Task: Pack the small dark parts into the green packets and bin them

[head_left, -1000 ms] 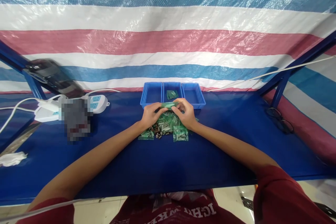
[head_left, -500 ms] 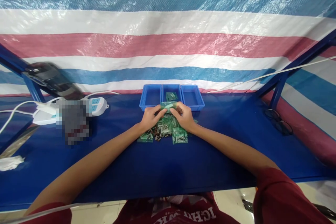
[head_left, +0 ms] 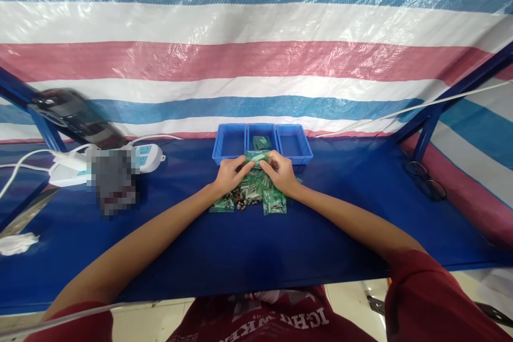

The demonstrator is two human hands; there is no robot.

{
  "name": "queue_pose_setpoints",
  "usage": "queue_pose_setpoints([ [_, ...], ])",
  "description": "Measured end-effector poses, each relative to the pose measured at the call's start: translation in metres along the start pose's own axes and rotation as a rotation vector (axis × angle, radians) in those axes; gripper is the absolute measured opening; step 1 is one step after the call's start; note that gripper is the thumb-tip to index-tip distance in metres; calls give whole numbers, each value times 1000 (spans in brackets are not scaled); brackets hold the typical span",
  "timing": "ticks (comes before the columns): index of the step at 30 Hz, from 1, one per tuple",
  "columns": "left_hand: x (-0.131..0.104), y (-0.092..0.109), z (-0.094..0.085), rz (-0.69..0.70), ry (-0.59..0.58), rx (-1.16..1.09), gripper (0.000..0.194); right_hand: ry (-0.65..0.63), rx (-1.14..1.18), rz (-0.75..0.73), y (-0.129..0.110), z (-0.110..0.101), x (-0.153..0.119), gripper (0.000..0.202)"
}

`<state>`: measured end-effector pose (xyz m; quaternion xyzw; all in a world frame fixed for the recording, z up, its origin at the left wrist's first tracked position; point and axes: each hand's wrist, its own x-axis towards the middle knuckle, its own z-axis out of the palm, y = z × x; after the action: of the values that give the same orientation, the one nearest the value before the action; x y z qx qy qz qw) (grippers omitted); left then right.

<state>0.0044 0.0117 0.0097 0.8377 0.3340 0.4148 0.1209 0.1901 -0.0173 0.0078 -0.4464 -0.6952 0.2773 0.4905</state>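
Between my two hands is a small green-tinted clear plastic bag (head_left: 256,156) with a pale piece in it. My left hand (head_left: 231,175) pinches its left side, thumb and fingers closed. On the right side, my right hand (head_left: 281,172) grips it the same way. Below the hands lies a pile of similar green bags (head_left: 274,203) with small metal-looking parts (head_left: 249,193). Some brownish bits (head_left: 241,204) sit at the pile's front. Just behind the held bag is the middle blue bin (head_left: 273,131), with a green packet (head_left: 262,142) inside.
Blue bins stand left (head_left: 230,143) and right (head_left: 294,144) of the middle one. A white power strip (head_left: 150,158) with cables, a blurred-out dark object (head_left: 115,181) and a dark bottle (head_left: 76,115) are at left. Eyeglasses (head_left: 425,180) lie at right, near a blue frame post (head_left: 427,131).
The whole view has shifted slightly, so the table and bins appear a little higher. Both hands keep hold of the bag, with hardly any change in their grip.
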Motion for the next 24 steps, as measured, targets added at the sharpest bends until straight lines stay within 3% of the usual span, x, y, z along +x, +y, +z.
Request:
queue_pose_setpoints([
  [5, 0, -1, 0, 6, 2, 6, 36, 10, -24, -1, 2, 1, 0, 32],
  [11, -1, -2, 2, -22, 6, -55, 21, 5, -4, 24, 4, 0, 0, 27],
  [19, -5, -5, 3, -52, 23, -50, 22, 1, 25, 23, 4, 3, -2, 29],
  [24, -4, -5, 2, -27, 28, -46, 19, -38, 147, 27, 3, 3, -3, 33],
])
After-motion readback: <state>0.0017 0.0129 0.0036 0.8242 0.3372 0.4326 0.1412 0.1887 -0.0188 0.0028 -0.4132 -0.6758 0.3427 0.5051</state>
